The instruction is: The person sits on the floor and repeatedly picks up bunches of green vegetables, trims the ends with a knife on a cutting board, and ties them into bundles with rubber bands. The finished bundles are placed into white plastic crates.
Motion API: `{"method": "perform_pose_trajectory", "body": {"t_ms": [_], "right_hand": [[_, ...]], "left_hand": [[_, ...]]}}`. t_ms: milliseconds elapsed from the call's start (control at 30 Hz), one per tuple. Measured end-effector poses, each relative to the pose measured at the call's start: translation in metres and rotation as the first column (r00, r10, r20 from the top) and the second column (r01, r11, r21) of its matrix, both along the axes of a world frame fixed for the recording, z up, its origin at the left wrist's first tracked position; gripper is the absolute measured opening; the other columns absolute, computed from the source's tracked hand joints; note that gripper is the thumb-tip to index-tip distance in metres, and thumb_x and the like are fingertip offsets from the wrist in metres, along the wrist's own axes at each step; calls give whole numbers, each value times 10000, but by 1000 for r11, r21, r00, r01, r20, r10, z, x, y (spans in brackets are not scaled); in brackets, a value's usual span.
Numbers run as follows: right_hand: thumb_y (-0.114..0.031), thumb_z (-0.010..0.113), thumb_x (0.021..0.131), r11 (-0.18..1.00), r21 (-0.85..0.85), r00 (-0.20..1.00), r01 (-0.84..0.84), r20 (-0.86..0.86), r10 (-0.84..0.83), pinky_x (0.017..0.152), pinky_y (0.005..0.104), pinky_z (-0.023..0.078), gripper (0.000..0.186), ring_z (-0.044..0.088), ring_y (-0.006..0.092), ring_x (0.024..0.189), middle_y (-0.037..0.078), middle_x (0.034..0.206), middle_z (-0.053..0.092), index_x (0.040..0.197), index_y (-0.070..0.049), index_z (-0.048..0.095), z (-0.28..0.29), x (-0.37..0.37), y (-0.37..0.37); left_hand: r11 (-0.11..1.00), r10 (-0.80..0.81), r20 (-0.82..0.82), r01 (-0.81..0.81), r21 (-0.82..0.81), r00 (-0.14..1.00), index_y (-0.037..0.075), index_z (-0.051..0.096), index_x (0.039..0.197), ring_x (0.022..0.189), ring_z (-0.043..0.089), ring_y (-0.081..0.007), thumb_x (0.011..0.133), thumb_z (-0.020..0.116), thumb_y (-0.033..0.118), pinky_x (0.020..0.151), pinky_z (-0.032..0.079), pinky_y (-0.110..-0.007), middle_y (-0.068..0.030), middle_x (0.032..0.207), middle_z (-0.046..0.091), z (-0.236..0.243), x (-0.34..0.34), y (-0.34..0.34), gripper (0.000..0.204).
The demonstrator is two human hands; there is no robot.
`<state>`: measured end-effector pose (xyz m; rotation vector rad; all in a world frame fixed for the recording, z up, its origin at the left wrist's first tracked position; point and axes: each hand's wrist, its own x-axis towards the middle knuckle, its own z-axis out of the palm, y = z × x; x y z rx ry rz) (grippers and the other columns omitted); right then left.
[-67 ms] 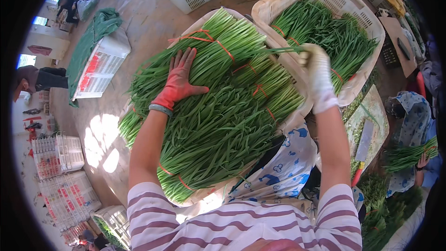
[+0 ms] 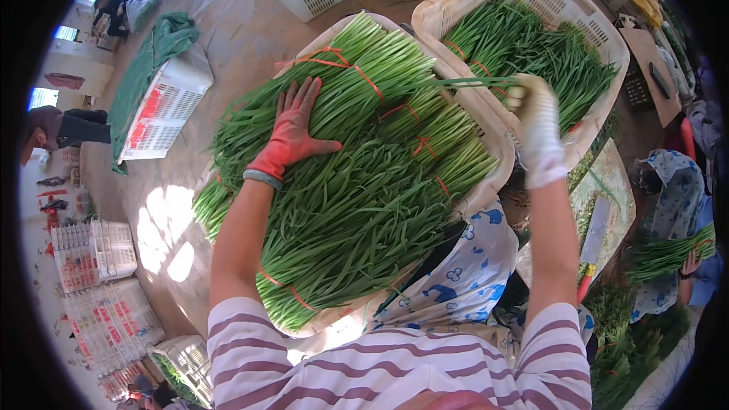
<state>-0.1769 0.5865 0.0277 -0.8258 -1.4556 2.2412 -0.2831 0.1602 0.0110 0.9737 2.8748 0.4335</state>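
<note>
My left hand [image 2: 295, 135], in a red glove, lies flat with fingers spread on a bundle of chives [image 2: 380, 53] tied with red string. That bundle rests on top of other tied chive bundles heaped in a pale plastic crate [image 2: 501, 140]. Out to the right, my right hand [image 2: 538, 129], in a white glove and smeared by motion, has its fingers closed on the end of a few chive leaves [image 2: 474, 82]. Those leaves stretch taut from the top bundle to my fingers, above the edge of a second crate.
The second crate [image 2: 427, 11], at the far right, holds more tied chives [image 2: 531, 53]. A cleaver [image 2: 596, 231] with a red handle lies on a board at right. Beyond it a person [image 2: 668, 190] holds a chive bundle. A cloth-covered white crate [image 2: 171, 125] stands at left.
My right hand has moved a little to the right, drawing the chive leaves further out from the bundle. The left hand has stayed in place.
</note>
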Motion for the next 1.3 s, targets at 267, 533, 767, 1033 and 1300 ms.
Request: {"method": "perform_pose_trajectory", "body": {"t_ms": [267, 533, 767, 1033, 1300], "right_hand": [[-228, 561, 998, 862, 26, 814, 506, -346, -467, 763, 294, 561, 273, 657, 229, 862, 171, 1057, 671, 1116, 16, 592, -5, 122, 244], [-307, 689, 909, 708, 260, 744, -657, 372, 554, 600, 301, 532, 398, 661, 144, 685, 70, 858, 698, 1151, 5, 635, -36, -34, -90], [-279, 608, 894, 475, 630, 782, -615, 567, 260, 749, 432, 570, 308, 720, 307, 700, 151, 723, 719, 1043, -31, 714, -113, -104, -97], [-114, 579, 947, 944, 241, 966, -224, -76, 248, 525, 295, 546, 213, 680, 199, 625, 164, 902, 719, 1091, 28, 647, 0, -29, 39], [-363, 629, 986, 806, 382, 846, 453, 102, -524, 759, 349, 564, 441, 712, 248, 875, 182, 1156, 708, 1281, -47, 548, 27, 328, 233]], "left_hand": [[999, 13, -39, -15, -36, 999, 128, 210, 1600, 1518, 155, -424, 532, 860, 627, 1233, 89, -541, -157, 1637, 250, -1, 2, 6, 1346], [999, 28, -29, -29, -17, 999, 148, 226, 1600, 1516, 160, -430, 543, 858, 614, 1233, 82, -541, -155, 1638, 255, 0, 2, -1, 1316], [1000, 9, -30, -9, -20, 1000, 142, 215, 1602, 1519, 156, -420, 532, 862, 605, 1235, 89, -540, -143, 1642, 249, -5, -3, 10, 1334], [999, 33, -47, -35, -25, 998, 149, 213, 1604, 1521, 165, -406, 544, 871, 555, 1239, 93, -530, -142, 1635, 268, 2, 1, 4, 1312], [976, -183, 92, 170, 137, 979, 41, 279, 1572, 1479, 304, -348, 753, 859, 320, 1203, 260, -436, -203, 1584, 356, -11, -26, -20, 1042]]}}
